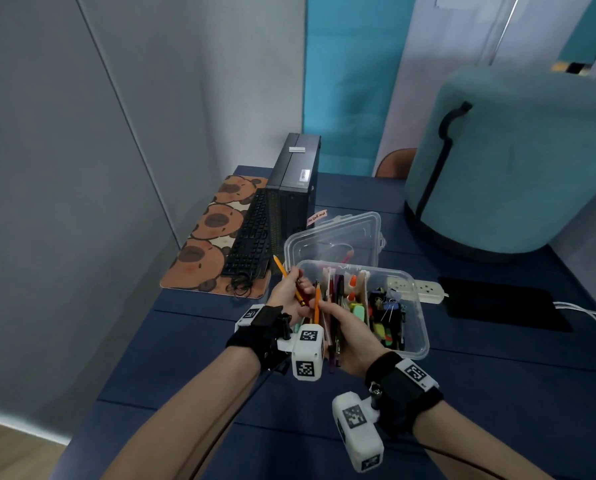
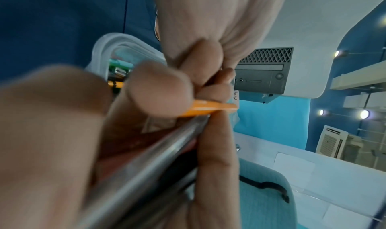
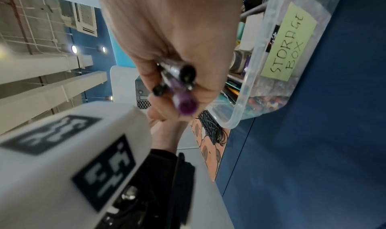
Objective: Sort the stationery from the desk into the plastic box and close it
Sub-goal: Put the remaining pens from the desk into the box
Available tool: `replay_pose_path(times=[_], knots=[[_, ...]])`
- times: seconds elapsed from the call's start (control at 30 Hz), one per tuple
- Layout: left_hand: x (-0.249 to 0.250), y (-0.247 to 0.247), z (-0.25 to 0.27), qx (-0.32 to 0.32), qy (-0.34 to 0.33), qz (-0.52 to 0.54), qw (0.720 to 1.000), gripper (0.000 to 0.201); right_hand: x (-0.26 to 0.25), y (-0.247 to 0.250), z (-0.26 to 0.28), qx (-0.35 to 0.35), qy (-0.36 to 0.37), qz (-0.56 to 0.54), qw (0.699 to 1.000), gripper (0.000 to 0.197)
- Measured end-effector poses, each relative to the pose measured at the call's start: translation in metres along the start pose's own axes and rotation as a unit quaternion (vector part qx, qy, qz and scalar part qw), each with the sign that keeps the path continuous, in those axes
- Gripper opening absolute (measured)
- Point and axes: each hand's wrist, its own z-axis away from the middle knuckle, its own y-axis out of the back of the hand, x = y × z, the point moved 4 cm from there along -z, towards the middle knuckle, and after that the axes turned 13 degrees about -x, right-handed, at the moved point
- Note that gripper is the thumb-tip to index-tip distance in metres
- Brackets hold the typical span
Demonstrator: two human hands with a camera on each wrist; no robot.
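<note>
A clear plastic box [image 1: 415, 308] stands open on the blue desk, with dividers, pens, clips and erasers inside. Its clear lid [image 1: 338, 237] lies just behind it. My left hand [image 1: 291, 292] hovers at the box's left edge and grips an orange pencil [image 1: 287, 280] together with a metal pen [image 2: 150, 160]. My right hand [image 1: 346, 332] is beside it and grips a bunch of pens [image 1: 334, 341], with a second orange pencil [image 1: 317, 301] sticking up. In the right wrist view the pen ends [image 3: 183, 90] show in the fist, one purple, next to the box label "STORAGE BOX" [image 3: 289, 44].
A black keyboard [image 1: 251, 237] leans on a computer case [image 1: 294, 188] over a bear-patterned mat [image 1: 203, 251] at the back left. A white power strip [image 1: 428, 289] and a black pad [image 1: 501, 306] lie right of the box. A teal chair [image 1: 518, 161] stands behind.
</note>
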Motion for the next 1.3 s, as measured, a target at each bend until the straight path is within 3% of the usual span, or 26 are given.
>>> replay_pose_path(times=[0.2,0.3,0.37,0.53,0.67,0.77,0.87,1.1,1.13,1.23,1.3], knots=[[-0.003,0.000,0.002,0.002,0.007,-0.050,0.999,0.034,-0.008,0.004,-0.004,-0.024,0.019,-0.006,1.000,0.022],[0.009,0.005,0.002,0.006,0.085,-0.156,0.984,0.040,-0.020,0.027,0.002,0.015,0.036,0.008,0.999,0.025],[0.017,0.009,0.005,0.018,0.142,-0.279,0.950,0.040,-0.030,0.047,0.007,0.047,0.055,0.001,0.997,0.028],[0.002,0.012,0.003,0.023,0.219,-0.519,0.826,0.030,-0.039,0.074,0.013,0.067,0.066,-0.023,0.995,0.024],[-0.019,0.009,-0.003,0.050,0.233,-0.558,0.795,0.030,-0.031,0.075,0.016,0.067,0.059,-0.011,0.996,0.021],[-0.025,0.009,-0.010,0.072,0.219,-0.560,0.796,0.027,-0.024,0.072,0.012,0.068,0.050,0.004,0.996,0.025],[-0.032,0.010,-0.020,0.051,0.178,-0.587,0.788,0.023,-0.022,0.069,0.010,0.068,0.037,0.033,0.996,0.022],[-0.022,0.005,-0.018,0.062,0.204,-0.677,0.704,0.045,-0.023,0.070,0.008,0.062,0.030,0.038,0.997,0.024],[-0.022,0.007,-0.020,0.060,0.215,-0.669,0.709,0.045,-0.023,0.071,0.008,0.061,0.029,0.040,0.997,0.025],[-0.029,0.012,-0.019,0.032,0.211,-0.573,0.792,0.044,-0.021,0.071,0.006,0.067,0.023,0.053,0.996,0.023],[-0.028,0.016,-0.021,0.040,0.194,-0.531,0.824,0.044,-0.022,0.072,0.006,0.073,0.020,0.054,0.996,0.022]])
